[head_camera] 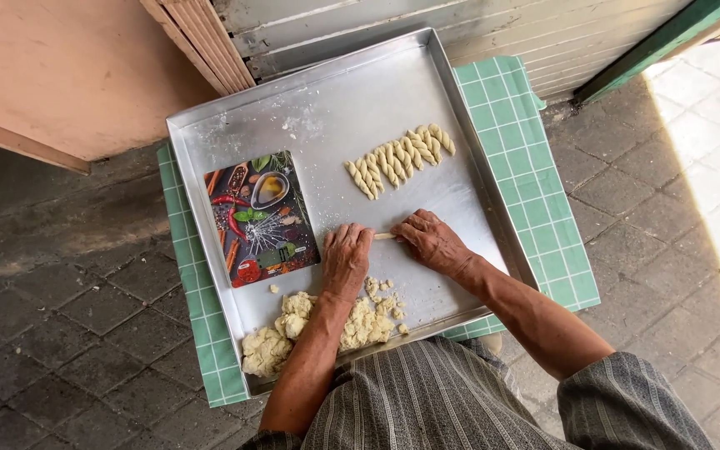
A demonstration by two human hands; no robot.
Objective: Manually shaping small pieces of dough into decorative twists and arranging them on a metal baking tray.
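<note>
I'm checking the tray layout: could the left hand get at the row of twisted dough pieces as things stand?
Probably yes: only bare tray lies between the left hand and the twisted dough pieces, though both hands are pressing a small dough strip.

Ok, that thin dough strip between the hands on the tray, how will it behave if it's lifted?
The dough strip is thin and probably soft, so it would likely sag or bend. It may break easily: the dough pile looks crumbly. Both the left hand and right hand rest on it.

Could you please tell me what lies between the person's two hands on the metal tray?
In the head view, a thin pale roll of dough spans the gap between the left hand and right hand, lying on the large square metal tray.
</note>
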